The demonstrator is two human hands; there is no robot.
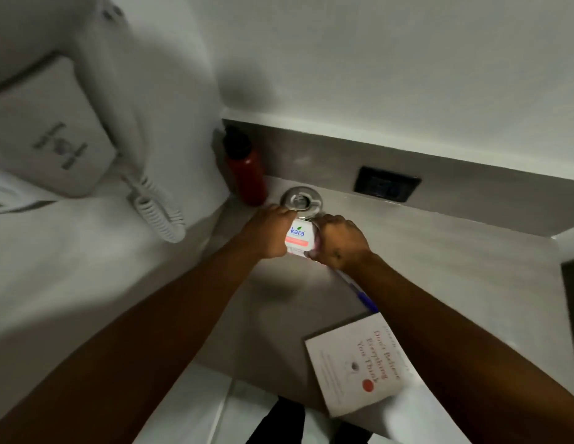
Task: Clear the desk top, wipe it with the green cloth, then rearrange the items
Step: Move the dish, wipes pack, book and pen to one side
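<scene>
Wipes pack: gripped between left hand and right hand, apparently for clearing or placing on the surface; red bottle stands beside.

The kara wipes pack sits mid-frame on the grey desk top, clutched from both sides. A red bottle stands upright in the back corner. A white book lies flat at lower right, overhanging the desk's front edge.

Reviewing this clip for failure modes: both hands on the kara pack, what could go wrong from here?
1. The red bottle stands upright just beyond the left hand; a sideways lift could tip it.
2. The right hand seems to hold something besides the kara pack; what it is can't be told, and it might slip.
3. The book overhangs the desk edge near the right forearm; a pull-back could knock it off.
</scene>
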